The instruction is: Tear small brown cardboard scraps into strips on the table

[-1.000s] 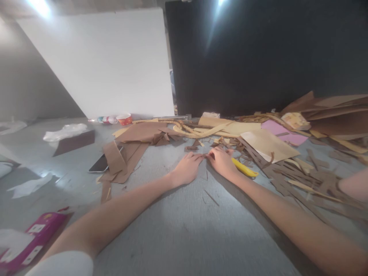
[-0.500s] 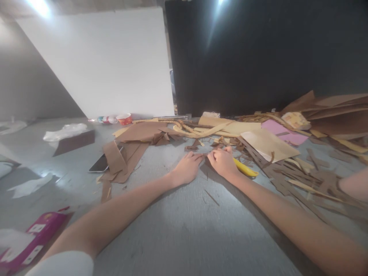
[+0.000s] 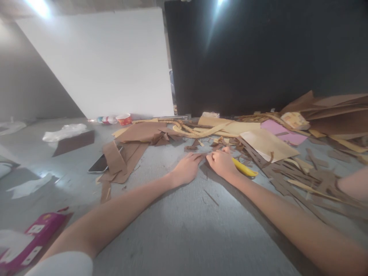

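Both hands meet low over the grey table (image 3: 172,234), in the middle of the view. My left hand (image 3: 187,167) has its fingers pressed together, their tips at a small brown piece between the hands. Curled closed, my right hand (image 3: 220,163) pinches at the same spot; the piece is mostly hidden and too small to make out. A yellow tool handle (image 3: 244,168) lies just right of my right hand, its other end out of sight. Brown scraps (image 3: 193,145) lie beyond the fingertips.
Left are brown sheets (image 3: 138,153), a phone (image 3: 99,165), a tissue box (image 3: 74,142) and a magenta pack (image 3: 43,230). At right lie brown strips (image 3: 287,180), a tan sheet (image 3: 267,145) and pink paper (image 3: 287,132). Another person's arm (image 3: 355,182) reaches in. Boards stand behind.
Almost nothing differs. The view has shifted very slightly, and both hands remain together at the same place.
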### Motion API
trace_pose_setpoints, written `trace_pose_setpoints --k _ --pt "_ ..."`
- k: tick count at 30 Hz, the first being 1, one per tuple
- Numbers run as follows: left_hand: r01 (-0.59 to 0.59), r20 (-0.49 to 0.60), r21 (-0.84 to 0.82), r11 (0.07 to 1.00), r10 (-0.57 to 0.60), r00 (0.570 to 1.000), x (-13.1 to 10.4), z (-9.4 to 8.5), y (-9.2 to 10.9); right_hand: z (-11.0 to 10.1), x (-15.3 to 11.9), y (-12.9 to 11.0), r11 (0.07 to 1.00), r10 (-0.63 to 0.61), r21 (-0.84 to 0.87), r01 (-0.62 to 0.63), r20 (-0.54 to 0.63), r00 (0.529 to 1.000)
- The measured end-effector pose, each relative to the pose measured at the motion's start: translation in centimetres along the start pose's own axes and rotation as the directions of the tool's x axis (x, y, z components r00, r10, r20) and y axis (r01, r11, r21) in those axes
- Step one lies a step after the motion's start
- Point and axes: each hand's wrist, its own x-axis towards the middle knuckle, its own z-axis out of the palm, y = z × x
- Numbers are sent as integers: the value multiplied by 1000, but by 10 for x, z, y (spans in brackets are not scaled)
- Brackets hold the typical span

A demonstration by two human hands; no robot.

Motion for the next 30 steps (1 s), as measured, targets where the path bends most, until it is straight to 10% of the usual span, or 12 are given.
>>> trace_pose_setpoints --k 30 --pt "-8 -54 36 999 10 998 0 8 -5 -2 2 -1 995 63 77 -61 -25 998"
